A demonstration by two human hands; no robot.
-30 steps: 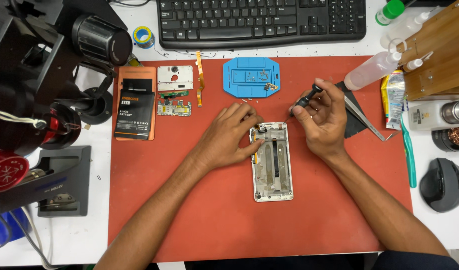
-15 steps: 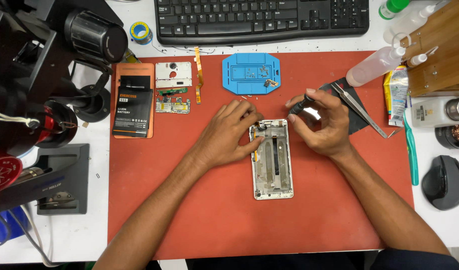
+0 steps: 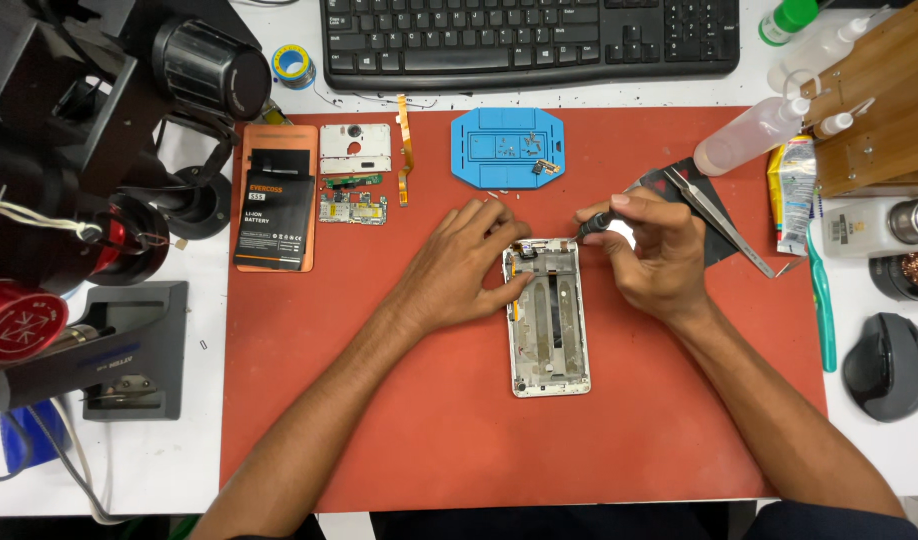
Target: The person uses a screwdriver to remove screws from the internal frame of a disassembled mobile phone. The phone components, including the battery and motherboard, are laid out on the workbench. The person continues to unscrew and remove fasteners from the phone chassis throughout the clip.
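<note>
Left hand [image 3: 466, 262]: flat, fingers pressing the opened phone frame [image 3: 549, 318] on the red mat [image 3: 379, 400].
Right hand [image 3: 654, 250]: pinched around a small dark tool [image 3: 593, 225], probably a screwdriver, at the frame's top.

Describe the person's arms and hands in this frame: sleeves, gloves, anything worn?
Both forearms are bare to the bottom edge of the picture; no sleeves show. The left hand and the right hand wear no gloves. No watch, wrist strap, ring or bracelet is visible on either. Nails look short and plain. No markings or cables on the arms.
</note>
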